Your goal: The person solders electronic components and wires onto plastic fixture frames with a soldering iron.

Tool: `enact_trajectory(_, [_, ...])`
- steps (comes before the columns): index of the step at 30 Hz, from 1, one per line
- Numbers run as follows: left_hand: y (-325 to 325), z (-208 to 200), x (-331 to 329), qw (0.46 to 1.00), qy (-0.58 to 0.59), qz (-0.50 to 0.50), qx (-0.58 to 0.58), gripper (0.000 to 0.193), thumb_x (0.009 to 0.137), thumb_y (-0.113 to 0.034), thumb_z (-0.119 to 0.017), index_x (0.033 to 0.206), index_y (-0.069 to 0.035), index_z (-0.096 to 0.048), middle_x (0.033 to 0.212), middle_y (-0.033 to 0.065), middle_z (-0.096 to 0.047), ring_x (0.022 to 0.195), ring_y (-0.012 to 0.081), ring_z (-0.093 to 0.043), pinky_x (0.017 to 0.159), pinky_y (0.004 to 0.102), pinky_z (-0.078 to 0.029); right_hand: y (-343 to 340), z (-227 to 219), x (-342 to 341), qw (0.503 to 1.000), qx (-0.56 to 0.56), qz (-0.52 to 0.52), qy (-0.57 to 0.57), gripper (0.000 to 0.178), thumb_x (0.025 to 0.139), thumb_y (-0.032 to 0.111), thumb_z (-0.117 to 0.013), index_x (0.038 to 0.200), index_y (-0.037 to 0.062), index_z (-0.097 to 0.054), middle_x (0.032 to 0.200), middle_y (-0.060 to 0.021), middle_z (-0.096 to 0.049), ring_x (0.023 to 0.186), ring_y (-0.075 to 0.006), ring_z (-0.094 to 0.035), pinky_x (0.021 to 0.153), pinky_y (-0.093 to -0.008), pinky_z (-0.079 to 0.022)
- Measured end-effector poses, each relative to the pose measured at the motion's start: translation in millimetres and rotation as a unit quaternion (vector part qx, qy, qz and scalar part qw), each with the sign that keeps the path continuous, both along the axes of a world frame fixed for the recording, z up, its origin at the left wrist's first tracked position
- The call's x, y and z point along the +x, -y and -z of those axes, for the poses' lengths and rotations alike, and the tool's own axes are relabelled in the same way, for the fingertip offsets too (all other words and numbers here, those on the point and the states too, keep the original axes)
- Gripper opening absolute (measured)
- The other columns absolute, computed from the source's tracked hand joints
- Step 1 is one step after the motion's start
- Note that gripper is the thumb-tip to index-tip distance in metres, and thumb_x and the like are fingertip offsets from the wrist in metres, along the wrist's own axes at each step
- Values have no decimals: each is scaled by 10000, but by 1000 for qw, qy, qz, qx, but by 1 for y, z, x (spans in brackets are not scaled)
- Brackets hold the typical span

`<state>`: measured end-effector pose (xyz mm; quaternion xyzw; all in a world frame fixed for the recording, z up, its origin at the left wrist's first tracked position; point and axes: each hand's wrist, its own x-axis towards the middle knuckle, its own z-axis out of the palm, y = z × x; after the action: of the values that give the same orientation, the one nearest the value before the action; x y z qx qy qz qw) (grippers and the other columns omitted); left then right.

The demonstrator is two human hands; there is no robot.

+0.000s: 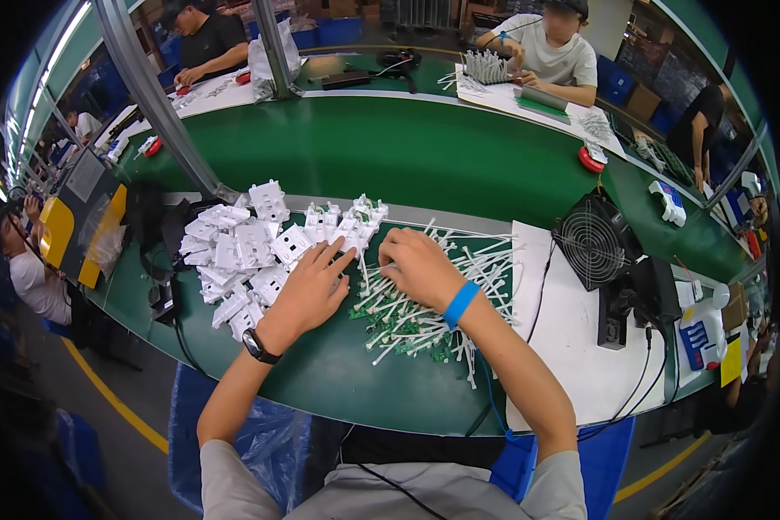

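My left hand (314, 290), a dark watch on its wrist, has its fingers stretched apart at the right edge of a heap of white plastic housings (238, 243). Its fingertips reach the white housings (348, 227) at the far side of the bench; whether they press on one is unclear. Just to the right, my right hand (418, 267), with a blue wristband, is curled with thumb and fingers together. Anything between those fingertips is hidden. Beneath and around it lies a pile of white wire bundles with small green circuit boards (399, 321).
A black fan (591, 243) and a dark box (614, 316) with cables stand right, by a white sheet (537, 373). Beyond runs a green belt (390, 152), with a metal post (152, 95) at left. Co-workers sit across it. A white-and-blue bottle (704, 334) is far right.
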<state>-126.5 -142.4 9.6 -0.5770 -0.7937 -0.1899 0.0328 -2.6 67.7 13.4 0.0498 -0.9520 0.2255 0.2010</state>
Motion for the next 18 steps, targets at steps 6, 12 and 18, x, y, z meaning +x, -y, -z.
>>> enact_trajectory(6, [16,-15,14,999,1,-26,33,586,917,-232,-696,1444,-30,-538,1478,223,-495,1329,430,-475,1126,499,-391,6,-26,11,997,35,46,44,60,807,64,-697,810,44,-640,887,-128,-640,915,-356,-644,830,-458,-514])
enact_trajectory(12, [36,-31,45,993,-56,-91,-40,728,817,-299,-815,1398,38,-534,1394,275,-519,1225,414,-508,1069,488,-412,6,-47,38,990,63,115,50,38,792,55,-650,806,21,-660,818,-193,-676,800,-404,-684,717,-509,-539])
enact_trajectory(18, [40,5,30,993,-80,-87,-6,757,751,-240,-843,1388,25,-531,1408,256,-523,1252,409,-502,1102,509,-389,3,-78,86,978,68,172,100,58,840,67,-616,828,19,-647,737,-203,-675,737,-425,-673,676,-530,-519])
